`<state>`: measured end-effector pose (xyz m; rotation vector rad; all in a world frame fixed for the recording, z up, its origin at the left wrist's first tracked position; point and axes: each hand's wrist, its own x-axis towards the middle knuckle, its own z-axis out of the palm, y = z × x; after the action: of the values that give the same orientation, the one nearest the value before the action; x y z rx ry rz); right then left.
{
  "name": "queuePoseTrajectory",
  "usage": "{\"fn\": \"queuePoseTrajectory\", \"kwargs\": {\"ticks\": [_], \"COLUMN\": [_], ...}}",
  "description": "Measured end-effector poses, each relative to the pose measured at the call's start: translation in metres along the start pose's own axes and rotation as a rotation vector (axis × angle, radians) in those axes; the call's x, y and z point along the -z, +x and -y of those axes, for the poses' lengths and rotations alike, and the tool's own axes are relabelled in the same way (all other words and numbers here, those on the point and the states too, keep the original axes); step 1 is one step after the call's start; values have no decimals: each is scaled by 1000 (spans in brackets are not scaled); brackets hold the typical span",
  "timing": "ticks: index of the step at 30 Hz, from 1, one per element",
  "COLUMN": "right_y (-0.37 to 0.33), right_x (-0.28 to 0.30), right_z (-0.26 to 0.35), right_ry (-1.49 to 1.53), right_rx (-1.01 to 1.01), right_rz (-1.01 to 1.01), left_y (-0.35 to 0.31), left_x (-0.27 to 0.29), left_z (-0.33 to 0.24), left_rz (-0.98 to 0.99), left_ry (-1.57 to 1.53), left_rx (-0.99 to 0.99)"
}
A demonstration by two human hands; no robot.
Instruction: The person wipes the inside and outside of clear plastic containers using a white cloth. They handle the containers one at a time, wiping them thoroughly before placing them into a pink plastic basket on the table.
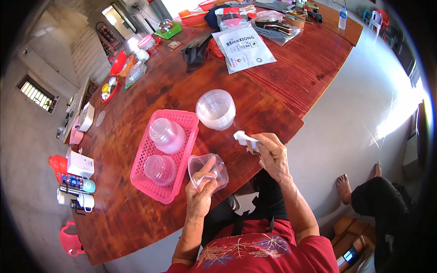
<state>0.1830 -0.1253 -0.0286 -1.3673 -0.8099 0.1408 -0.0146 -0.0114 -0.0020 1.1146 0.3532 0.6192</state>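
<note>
My left hand (203, 189) grips a clear round plastic bowl (218, 175), tilted, with fingers reaching inside it. A crumpled white tissue (244, 137) is pinched in my right hand (273, 154), to the right of the bowl and apart from it. Left of my left hand lies a pink perforated plastic basket (144, 157). Inside it, upside-down clear bowls stand in two groups, one at the far end (167, 135) and one at the near end (160, 169). Beyond my hands sits an upright stack of clear bowls (215, 109) on the reddish wooden table (255, 102).
A white plastic mailing bag (243, 48) and assorted packages lie at the far side. Cups, a thermos (75, 190) and a white box (80, 164) line the left edge. Another person's bare foot (344, 189) and dark-clothed leg (382, 200) are at the right, by the floor.
</note>
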Motion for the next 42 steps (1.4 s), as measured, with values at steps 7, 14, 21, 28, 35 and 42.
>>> {"fn": "queuePoseTrajectory", "kwargs": {"ticks": [7, 14, 21, 28, 35, 42], "right_y": [11, -21, 23, 5, -22, 27], "right_x": [-4, -47, -43, -49, -51, -43], "right_z": [48, 94, 67, 61, 68, 41], "right_ry": [24, -333, -206, -328, -473, -105], "right_rx": [-188, 415, 292, 222, 560, -49], "right_rz": [-43, 375, 400, 398, 310, 479], "left_y": [2, 10, -8, 0, -2, 2], "left_x": [2, -17, -3, -4, -8, -12], "left_z": [1, 0, 21, 23, 19, 22], "left_rz": [-6, 110, 298, 112, 156, 352], "left_ry": [63, 229, 243, 3, 184, 177], "left_rx": [-31, -117, -117, 75, -95, -217]}}
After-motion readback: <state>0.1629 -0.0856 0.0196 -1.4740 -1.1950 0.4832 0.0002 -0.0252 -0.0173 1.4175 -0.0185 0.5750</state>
